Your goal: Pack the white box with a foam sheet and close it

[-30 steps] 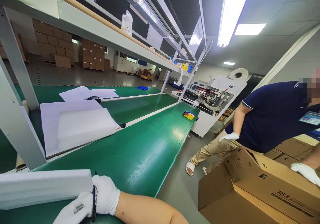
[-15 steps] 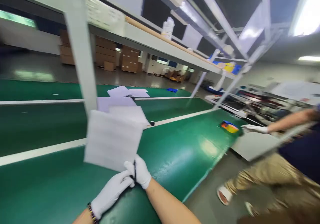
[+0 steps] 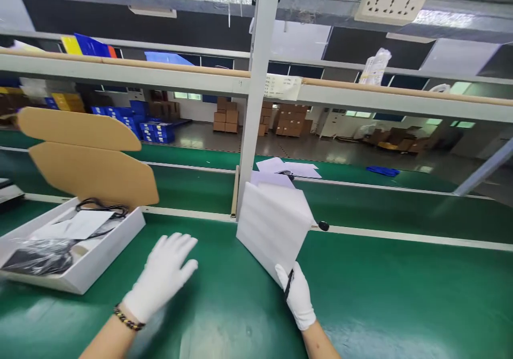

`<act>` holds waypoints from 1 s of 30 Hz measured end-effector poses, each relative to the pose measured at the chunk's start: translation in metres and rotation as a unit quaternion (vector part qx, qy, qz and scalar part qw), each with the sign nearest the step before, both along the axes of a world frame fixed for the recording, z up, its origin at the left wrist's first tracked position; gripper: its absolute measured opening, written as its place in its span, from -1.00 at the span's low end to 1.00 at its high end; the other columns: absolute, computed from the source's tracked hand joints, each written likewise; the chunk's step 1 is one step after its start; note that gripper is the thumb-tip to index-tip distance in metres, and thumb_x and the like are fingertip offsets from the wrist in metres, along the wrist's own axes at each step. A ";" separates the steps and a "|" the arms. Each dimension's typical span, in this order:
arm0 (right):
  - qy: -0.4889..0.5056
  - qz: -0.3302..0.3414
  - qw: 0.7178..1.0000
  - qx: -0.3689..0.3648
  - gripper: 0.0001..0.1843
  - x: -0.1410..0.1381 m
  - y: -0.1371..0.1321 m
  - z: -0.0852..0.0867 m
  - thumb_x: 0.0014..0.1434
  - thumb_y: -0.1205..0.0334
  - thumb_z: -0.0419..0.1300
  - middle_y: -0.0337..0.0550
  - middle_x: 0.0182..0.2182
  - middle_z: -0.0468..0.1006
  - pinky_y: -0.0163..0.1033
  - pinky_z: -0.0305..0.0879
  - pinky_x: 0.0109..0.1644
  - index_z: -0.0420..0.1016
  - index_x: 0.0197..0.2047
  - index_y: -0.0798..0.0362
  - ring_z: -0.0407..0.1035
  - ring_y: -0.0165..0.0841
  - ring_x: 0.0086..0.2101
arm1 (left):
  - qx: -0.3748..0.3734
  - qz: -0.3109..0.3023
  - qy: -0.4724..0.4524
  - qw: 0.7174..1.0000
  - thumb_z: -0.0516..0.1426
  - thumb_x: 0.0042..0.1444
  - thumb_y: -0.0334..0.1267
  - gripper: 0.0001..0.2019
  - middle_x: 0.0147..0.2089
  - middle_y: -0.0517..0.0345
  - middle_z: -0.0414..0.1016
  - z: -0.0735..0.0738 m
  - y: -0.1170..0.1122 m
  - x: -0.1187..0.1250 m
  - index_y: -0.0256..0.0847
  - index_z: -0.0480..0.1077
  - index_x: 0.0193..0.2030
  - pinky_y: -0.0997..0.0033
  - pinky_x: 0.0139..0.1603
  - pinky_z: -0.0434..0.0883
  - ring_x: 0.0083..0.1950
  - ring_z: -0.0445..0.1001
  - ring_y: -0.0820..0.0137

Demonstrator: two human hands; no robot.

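Gripping foam sheet (image 3: 274, 228) in right hand (image 3: 298, 295), left hand (image 3: 162, 273) apart

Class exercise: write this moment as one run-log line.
right hand: grips foam sheet | left hand: open, empty, above green bench | open white box at left

Lay spread across the green tabletop (image 3: 380, 295): loose white paper sheets (image 3: 286, 168) on the far lane, a small black knob (image 3: 324, 225) on the white dividing strip. Stood upright in the middle, a grey frame post (image 3: 256, 97), a paper label (image 3: 282, 87) stuck on the shelf (image 3: 120, 73) beside it. Hung overhead, two socket strips (image 3: 389, 7). Rested far back on the floor, stacked cardboard cartons (image 3: 290, 119) and blue crates (image 3: 154, 130).
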State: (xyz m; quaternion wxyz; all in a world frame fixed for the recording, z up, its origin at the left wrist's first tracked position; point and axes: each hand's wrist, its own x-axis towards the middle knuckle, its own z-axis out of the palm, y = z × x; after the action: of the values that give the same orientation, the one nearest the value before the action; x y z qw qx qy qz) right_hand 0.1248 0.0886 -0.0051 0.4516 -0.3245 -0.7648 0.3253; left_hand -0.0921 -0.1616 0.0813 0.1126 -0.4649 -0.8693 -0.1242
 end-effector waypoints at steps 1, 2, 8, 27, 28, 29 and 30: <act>0.000 -0.011 1.000 0.011 -0.40 0.000 0.000 0.000 0.04 -0.44 0.03 -0.08 -0.60 0.50 -0.14 0.44 -0.46 0.30 -0.47 -0.03 0.44 -0.22 -0.57 | -0.004 0.068 0.022 0.997 0.01 0.19 -0.14 -0.55 0.22 -0.14 0.38 0.004 -0.022 -0.017 -0.25 0.39 0.16 -0.08 0.33 0.17 0.26 0.29 -0.01; -0.001 -0.018 1.000 0.016 -0.39 0.000 0.000 0.001 0.02 -0.47 0.03 -0.14 -0.66 0.44 -0.15 0.39 -0.51 0.28 -0.49 -0.04 0.37 -0.25 -0.62 | -0.021 0.139 0.035 0.989 0.00 0.18 -0.15 -0.53 0.19 -0.23 0.40 0.008 -0.044 -0.034 -0.34 0.37 0.16 -0.03 0.25 0.26 0.20 0.35 -0.03; 0.031 -0.033 0.998 0.036 -0.32 0.000 -0.002 0.003 -0.05 -0.57 0.01 -0.24 -0.72 0.32 -0.17 0.28 -0.60 0.25 -0.49 -0.05 0.24 -0.32 -0.70 | -0.150 0.338 -0.090 0.925 -0.13 0.21 -0.17 -0.53 -0.07 -0.32 0.51 0.025 -0.124 -0.092 -0.40 0.30 0.12 0.09 -0.15 0.40 -0.13 0.53 -0.05; 0.003 0.167 0.890 0.425 -0.68 0.021 -0.083 0.094 0.15 0.42 0.08 0.07 0.01 0.53 -0.05 0.49 -0.07 0.45 -0.05 -0.01 0.45 -0.17 0.00 | -0.107 -0.045 -0.110 0.987 -0.02 0.23 -0.29 -0.72 -0.09 -0.21 0.52 -0.008 -0.006 0.114 -0.28 0.43 -0.04 0.11 0.07 0.40 -0.04 0.51 0.09; -0.030 0.157 0.876 0.456 -0.64 0.023 -0.088 0.099 0.17 0.44 0.05 0.08 -0.03 0.54 -0.06 0.48 -0.07 0.43 0.01 0.02 0.45 -0.17 -0.03 | -0.091 -0.145 -0.105 0.980 0.02 0.22 -0.26 -0.71 -0.01 -0.18 0.50 -0.006 -0.010 0.126 -0.25 0.42 0.02 0.13 0.13 0.38 0.01 0.49 0.12; -0.067 0.151 0.863 0.478 -0.62 0.025 -0.091 0.103 0.18 0.46 0.03 0.09 -0.08 0.55 -0.07 0.47 -0.08 0.42 0.04 0.05 0.45 -0.18 -0.07 | -0.073 -0.246 -0.102 0.961 0.05 0.23 -0.23 -0.69 0.04 -0.11 0.49 -0.002 -0.017 0.134 -0.19 0.40 0.08 0.20 0.16 0.38 0.03 0.48 0.17; -0.106 0.153 0.854 0.487 -0.61 0.028 -0.094 0.105 0.18 0.49 0.01 0.09 -0.13 0.55 -0.09 0.46 -0.10 0.42 0.04 0.08 0.45 -0.18 -0.11 | -0.059 -0.337 -0.103 0.934 0.06 0.25 -0.19 -0.68 0.06 -0.02 0.49 0.004 -0.027 0.136 -0.11 0.39 0.12 0.28 0.16 0.39 0.04 0.48 0.23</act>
State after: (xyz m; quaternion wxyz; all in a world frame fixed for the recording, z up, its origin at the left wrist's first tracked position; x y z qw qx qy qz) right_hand 0.1532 -0.0050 0.1000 0.4128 0.0250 -0.9085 -0.0600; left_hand 0.0437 -0.1883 0.0850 -0.0537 -0.7209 -0.6744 -0.1504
